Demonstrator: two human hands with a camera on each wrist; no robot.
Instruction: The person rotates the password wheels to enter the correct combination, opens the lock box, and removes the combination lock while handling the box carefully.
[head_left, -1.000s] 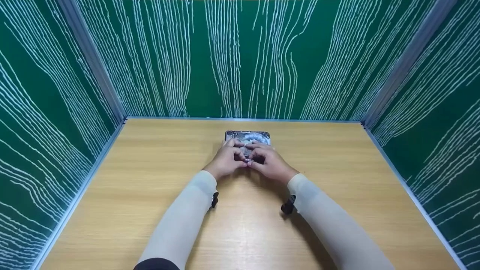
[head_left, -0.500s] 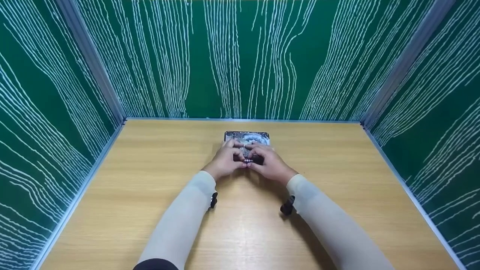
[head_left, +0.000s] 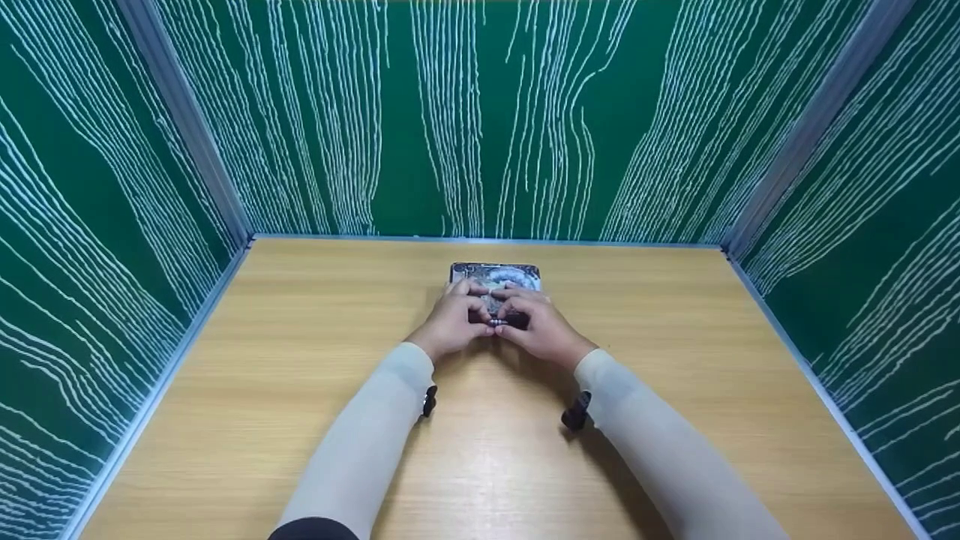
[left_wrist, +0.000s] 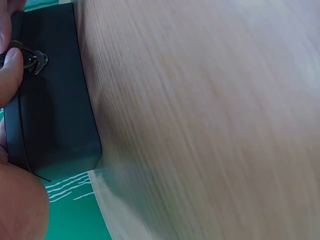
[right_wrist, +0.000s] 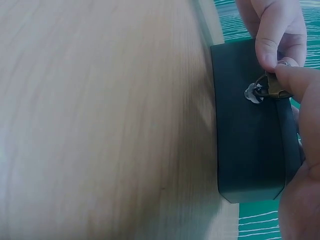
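Note:
A dark box with a patterned picture lid [head_left: 514, 274] stands on the table, both hands around its front. On its dark front wall [right_wrist: 247, 150] sits a metal clasp plate [right_wrist: 253, 93], also visible as a clasp plate [left_wrist: 39, 63] in the left wrist view. A small brass-coloured padlock [right_wrist: 275, 88] hangs from it by its shackle. My left hand [head_left: 454, 319] pinches the padlock from one side, its thumb [right_wrist: 268, 47] at the edge. My right hand [head_left: 544, 326] pinches the other side with thumb and finger. Both hands' other fingers lie over the lid, and the fingers partly hide the padlock.
The wooden table [head_left: 300, 375] runs around the box. Green walls with white wavy lines [head_left: 390, 112] rise behind and at both sides, with grey metal posts [head_left: 187, 112] in the corners. Dark wrist devices [head_left: 576, 411] sit on the sleeves.

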